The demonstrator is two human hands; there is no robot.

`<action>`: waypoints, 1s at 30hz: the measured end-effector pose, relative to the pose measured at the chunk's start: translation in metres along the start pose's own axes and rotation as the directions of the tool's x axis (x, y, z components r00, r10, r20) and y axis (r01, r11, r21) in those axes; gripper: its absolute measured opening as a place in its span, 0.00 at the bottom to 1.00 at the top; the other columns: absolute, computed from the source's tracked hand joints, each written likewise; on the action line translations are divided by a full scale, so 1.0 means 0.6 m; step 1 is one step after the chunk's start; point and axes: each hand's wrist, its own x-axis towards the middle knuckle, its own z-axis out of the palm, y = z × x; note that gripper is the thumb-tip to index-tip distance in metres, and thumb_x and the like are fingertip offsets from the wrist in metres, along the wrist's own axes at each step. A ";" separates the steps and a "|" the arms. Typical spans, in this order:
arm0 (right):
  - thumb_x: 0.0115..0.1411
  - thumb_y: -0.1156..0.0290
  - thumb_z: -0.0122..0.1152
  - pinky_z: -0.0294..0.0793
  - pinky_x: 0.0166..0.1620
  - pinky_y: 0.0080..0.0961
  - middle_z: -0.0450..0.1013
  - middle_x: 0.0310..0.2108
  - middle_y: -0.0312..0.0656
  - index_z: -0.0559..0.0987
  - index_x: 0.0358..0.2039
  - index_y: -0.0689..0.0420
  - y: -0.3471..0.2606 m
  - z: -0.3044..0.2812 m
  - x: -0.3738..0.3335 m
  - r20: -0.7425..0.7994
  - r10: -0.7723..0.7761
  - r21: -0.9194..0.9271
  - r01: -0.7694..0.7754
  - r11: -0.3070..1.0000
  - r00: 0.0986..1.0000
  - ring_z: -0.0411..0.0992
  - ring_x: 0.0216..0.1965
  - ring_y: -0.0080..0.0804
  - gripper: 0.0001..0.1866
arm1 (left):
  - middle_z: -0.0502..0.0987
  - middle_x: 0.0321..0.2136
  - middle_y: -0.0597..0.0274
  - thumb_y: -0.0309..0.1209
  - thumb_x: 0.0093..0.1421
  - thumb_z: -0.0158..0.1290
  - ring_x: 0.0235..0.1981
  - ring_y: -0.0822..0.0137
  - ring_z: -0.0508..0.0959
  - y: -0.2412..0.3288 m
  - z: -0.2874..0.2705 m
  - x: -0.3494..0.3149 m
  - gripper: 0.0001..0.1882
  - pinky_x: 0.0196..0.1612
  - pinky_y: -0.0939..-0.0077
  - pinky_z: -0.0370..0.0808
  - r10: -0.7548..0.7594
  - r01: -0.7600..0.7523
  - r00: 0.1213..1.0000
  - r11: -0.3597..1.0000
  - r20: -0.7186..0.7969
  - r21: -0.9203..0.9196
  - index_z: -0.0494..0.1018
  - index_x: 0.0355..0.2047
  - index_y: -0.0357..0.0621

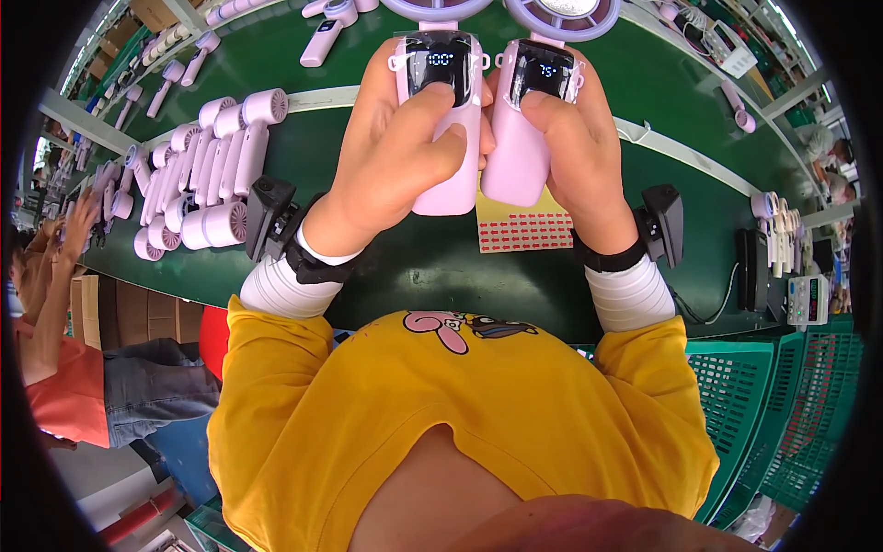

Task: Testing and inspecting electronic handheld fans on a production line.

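Note:
Two pink handheld fans with round heads are held upright side by side over the green table. My left hand (395, 152) is closed round the left handheld fan (448, 170), its thumb on the dark front panel with a lit display. Closed about the right handheld fan (513, 156) is my right hand (581, 138), its thumb resting on the lower part of that lit panel. The fan heads run off the top edge. Beneath the right fan lies a yellow sheet (524, 233) with rows of small red arrow stickers.
On the left of the green table (414, 267) several pink fans (207, 170) lie stacked. A pale rail (317, 99) crosses behind my hands. Green plastic crates (736, 386) stand at lower right, near a small power supply unit (808, 300). A co-worker (60, 304) works at far left.

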 end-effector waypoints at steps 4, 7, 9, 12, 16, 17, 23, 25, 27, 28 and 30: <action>0.52 0.72 0.45 0.70 0.37 0.25 0.68 0.36 0.46 0.60 0.46 0.62 0.001 0.000 0.001 0.018 -0.011 0.007 0.011 1.000 1.000 0.68 0.34 0.29 0.20 | 0.68 0.30 0.56 0.17 0.46 0.39 0.27 0.70 0.73 0.001 0.000 0.001 0.16 0.33 0.75 0.71 0.005 -0.005 1.000 1.000 -0.009 0.030 0.58 0.39 0.28; 0.52 0.72 0.46 0.71 0.36 0.25 0.68 0.36 0.46 0.60 0.47 0.61 0.003 -0.001 0.001 0.021 -0.031 0.016 0.030 0.999 0.999 0.69 0.34 0.29 0.20 | 0.68 0.30 0.56 0.17 0.46 0.39 0.27 0.70 0.73 0.001 -0.002 0.001 0.16 0.33 0.76 0.71 0.007 -0.007 1.000 0.996 0.007 0.089 0.58 0.39 0.28; 0.53 0.72 0.45 0.71 0.36 0.25 0.68 0.36 0.46 0.60 0.47 0.61 0.001 -0.001 0.002 0.049 -0.025 0.030 0.023 0.999 0.999 0.69 0.34 0.29 0.20 | 0.68 0.30 0.56 0.17 0.46 0.39 0.26 0.70 0.72 0.001 -0.003 0.001 0.16 0.33 0.76 0.71 0.010 -0.009 1.000 0.997 -0.004 0.072 0.58 0.38 0.27; 0.53 0.72 0.45 0.71 0.36 0.25 0.68 0.36 0.46 0.59 0.47 0.61 0.003 -0.003 0.002 0.056 -0.018 0.017 0.018 1.000 0.998 0.69 0.34 0.29 0.20 | 0.68 0.30 0.56 0.17 0.45 0.40 0.26 0.71 0.72 0.001 0.000 0.000 0.16 0.33 0.76 0.71 0.019 -0.018 1.000 0.999 -0.024 0.032 0.58 0.37 0.27; 0.53 0.72 0.45 0.71 0.36 0.25 0.68 0.37 0.46 0.59 0.48 0.61 0.007 -0.006 0.002 0.030 -0.015 -0.033 0.016 0.999 0.999 0.69 0.34 0.30 0.21 | 0.68 0.29 0.56 0.17 0.45 0.40 0.26 0.71 0.72 0.000 0.000 0.002 0.15 0.32 0.76 0.71 0.032 -0.032 0.999 0.999 -0.035 -0.001 0.58 0.37 0.27; 0.53 0.72 0.45 0.71 0.36 0.25 0.68 0.37 0.46 0.59 0.48 0.61 0.007 -0.006 0.002 0.020 -0.016 -0.042 0.017 0.999 1.000 0.69 0.34 0.30 0.21 | 0.68 0.30 0.56 0.17 0.45 0.40 0.26 0.71 0.72 -0.001 -0.002 0.003 0.15 0.32 0.76 0.71 0.031 -0.030 0.999 0.999 -0.018 0.031 0.58 0.37 0.27; 0.53 0.72 0.45 0.71 0.36 0.25 0.68 0.37 0.46 0.59 0.49 0.61 0.006 -0.004 0.004 0.025 -0.006 -0.007 0.007 1.000 1.000 0.69 0.34 0.30 0.22 | 0.68 0.30 0.57 0.17 0.46 0.40 0.26 0.71 0.72 -0.001 -0.004 0.004 0.16 0.32 0.76 0.72 0.023 -0.023 1.000 0.998 -0.001 0.055 0.57 0.38 0.27; 0.53 0.72 0.46 0.71 0.37 0.25 0.68 0.37 0.46 0.59 0.48 0.62 0.009 -0.005 0.005 0.009 -0.006 -0.021 0.007 1.000 1.000 0.69 0.34 0.30 0.21 | 0.68 0.30 0.57 0.18 0.46 0.40 0.26 0.71 0.72 -0.002 -0.005 0.003 0.16 0.32 0.76 0.72 0.016 -0.016 1.000 1.000 -0.006 0.026 0.57 0.39 0.28; 0.53 0.71 0.46 0.71 0.37 0.25 0.68 0.37 0.46 0.60 0.47 0.62 0.013 -0.006 0.007 0.001 -0.006 -0.028 0.006 1.000 1.000 0.69 0.34 0.30 0.21 | 0.68 0.30 0.57 0.18 0.47 0.40 0.26 0.71 0.72 -0.003 -0.007 0.002 0.16 0.32 0.77 0.72 0.012 -0.012 1.000 1.000 -0.010 0.012 0.56 0.39 0.28; 0.53 0.71 0.47 0.71 0.36 0.25 0.68 0.36 0.46 0.60 0.47 0.62 0.016 -0.007 0.009 -0.002 0.029 -0.021 -0.029 0.999 1.000 0.69 0.33 0.30 0.20 | 0.68 0.30 0.57 0.19 0.47 0.41 0.26 0.71 0.72 -0.003 -0.006 -0.001 0.16 0.32 0.77 0.72 -0.024 0.022 0.997 0.999 -0.071 -0.039 0.57 0.39 0.28; 0.53 0.70 0.48 0.72 0.34 0.25 0.68 0.35 0.45 0.62 0.45 0.62 0.024 -0.011 0.013 -0.007 0.100 -0.003 -0.100 0.995 0.995 0.70 0.32 0.30 0.19 | 0.68 0.30 0.57 0.21 0.49 0.42 0.26 0.70 0.72 -0.004 -0.008 -0.005 0.16 0.31 0.78 0.72 -0.107 0.080 0.976 0.986 -0.189 -0.144 0.57 0.39 0.30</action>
